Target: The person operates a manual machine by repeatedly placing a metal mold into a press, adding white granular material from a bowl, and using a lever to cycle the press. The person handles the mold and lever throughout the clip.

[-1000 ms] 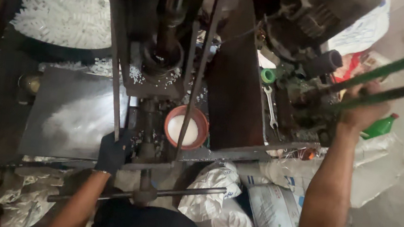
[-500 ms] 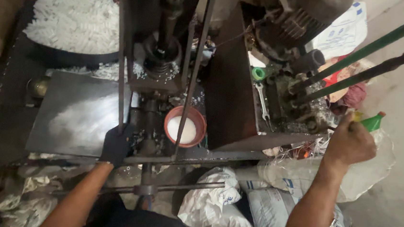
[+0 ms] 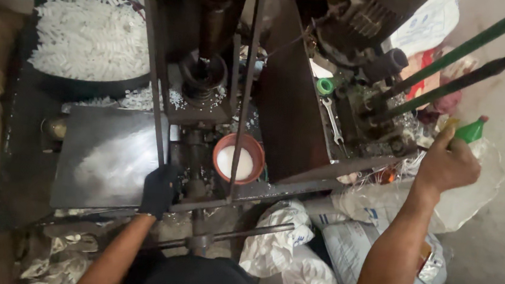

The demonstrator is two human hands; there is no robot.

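- Nearest the camera, white sacks (image 3: 280, 252) lay bunched on the floor between the person's two forearms.
- The left hand (image 3: 158, 190), in a dark glove, rested at the front edge of the machine, its fingers curled against the dark metal frame (image 3: 242, 196) beside the flat steel plate (image 3: 107, 157); whether they truly gripped the frame could not be told.
- Just right of that hand, a round orange cup (image 3: 238, 158) of white powder sat low in the machine, with a thin vertical rod (image 3: 246, 87) crossing in front of it.
- The right hand (image 3: 446, 166) was raised well out to the right, fingers closed around something near a green bottle cap (image 3: 471, 130); what exactly it held was hidden by the hand.
- Above that hand, two long bars ran up to the right, a green bar (image 3: 477, 38) and a black bar (image 3: 480, 73).
- A wrench (image 3: 332, 119) and a small green ring (image 3: 325, 86) lay on the machine's right shelf.
- Farthest back, on the left, a dark basin (image 3: 82, 89) held a heap of small white pieces (image 3: 90, 33).
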